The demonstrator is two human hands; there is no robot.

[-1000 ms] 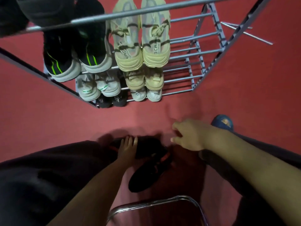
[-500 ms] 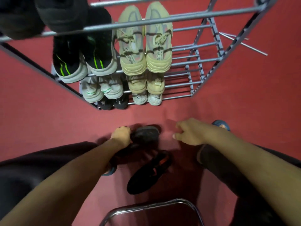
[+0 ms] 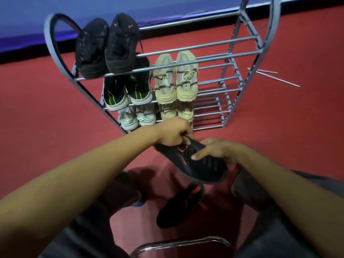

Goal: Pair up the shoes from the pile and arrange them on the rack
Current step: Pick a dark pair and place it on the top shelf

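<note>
- Five pairs already sat on the grey metal tube rack [image 3: 242, 51], among them a black pair [image 3: 106, 47] on top and a beige pair [image 3: 176, 77] below.
- One black knit sneaker with red accents [image 3: 193, 161] was held above the red floor; its mate [image 3: 179, 205] lay below, so this pair looked left to place.
- The left hand [image 3: 173, 133] pinched the sneaker's heel end.
- The right hand [image 3: 216, 149] curled around its middle.
</note>
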